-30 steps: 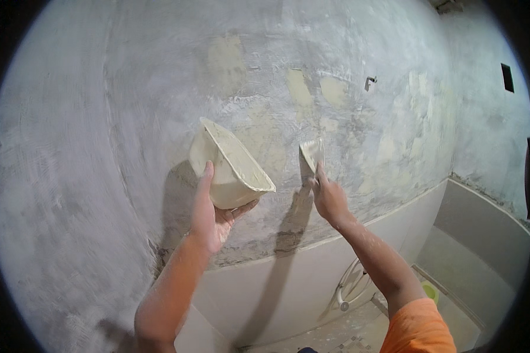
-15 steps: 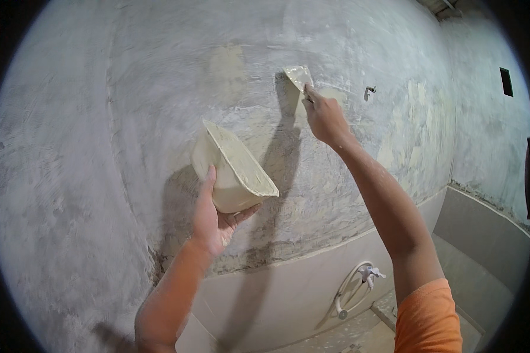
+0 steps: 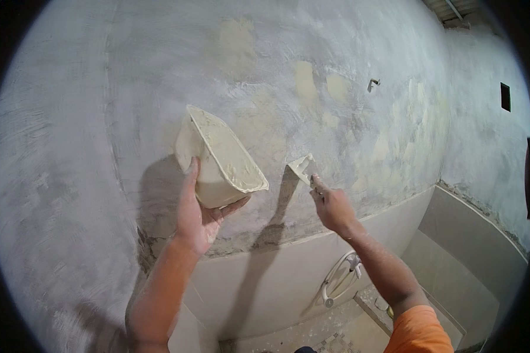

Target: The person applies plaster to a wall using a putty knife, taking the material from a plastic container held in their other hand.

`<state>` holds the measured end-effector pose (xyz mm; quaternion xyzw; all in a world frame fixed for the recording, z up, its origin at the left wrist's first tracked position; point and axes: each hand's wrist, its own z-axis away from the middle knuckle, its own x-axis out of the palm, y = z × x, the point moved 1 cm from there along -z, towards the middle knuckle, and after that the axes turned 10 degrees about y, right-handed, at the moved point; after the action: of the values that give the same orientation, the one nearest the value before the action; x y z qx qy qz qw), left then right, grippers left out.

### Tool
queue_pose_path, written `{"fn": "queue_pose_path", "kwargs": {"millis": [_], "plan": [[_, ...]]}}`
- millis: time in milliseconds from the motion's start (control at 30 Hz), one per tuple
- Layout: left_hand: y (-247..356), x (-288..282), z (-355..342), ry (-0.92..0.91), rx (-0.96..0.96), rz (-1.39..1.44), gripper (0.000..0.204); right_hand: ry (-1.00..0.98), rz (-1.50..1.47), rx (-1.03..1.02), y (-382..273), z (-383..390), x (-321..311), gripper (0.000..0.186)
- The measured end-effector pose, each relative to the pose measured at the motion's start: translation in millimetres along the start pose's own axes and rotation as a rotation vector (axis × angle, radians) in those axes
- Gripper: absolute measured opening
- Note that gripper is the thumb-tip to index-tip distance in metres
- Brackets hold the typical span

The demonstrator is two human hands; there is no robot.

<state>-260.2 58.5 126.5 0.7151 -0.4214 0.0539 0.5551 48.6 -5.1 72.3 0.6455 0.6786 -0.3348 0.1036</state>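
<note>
Grey plastered wall (image 3: 129, 88) filling view, pale patches toward 1 o'clock; putty tub (image 3: 221, 159) at centre, cupped in left hand (image 3: 197, 215); putty knife (image 3: 302, 166) at 3 o'clock, gripped in right hand (image 3: 331, 206), blade on wall; best kept at shallow angle, pressure even, tub near.

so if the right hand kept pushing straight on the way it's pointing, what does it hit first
Most likely the grey plastered wall. The right hand points up and forward with a putty knife whose blade looks at or very near the wall, though depth is hard to judge.
</note>
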Motion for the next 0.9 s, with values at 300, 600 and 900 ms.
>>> {"fn": "queue_pose_path", "kwargs": {"millis": [300,600,900], "plan": [[10.9,-8.2,14.5,0.071,-0.001,0.001,0.079,0.338,-0.17,-0.11,-38.4,-80.3,-81.1,0.042],[-9.9,-41.8,41.3,0.1,-0.028,0.063,0.081,0.195,-0.101,0.022,12.1,-33.7,28.7,0.064],[12.0,-26.4,43.1,0.131,0.025,-0.01,0.081,0.112,-0.235,-0.042,-43.3,-27.3,-44.1,0.063]]}}
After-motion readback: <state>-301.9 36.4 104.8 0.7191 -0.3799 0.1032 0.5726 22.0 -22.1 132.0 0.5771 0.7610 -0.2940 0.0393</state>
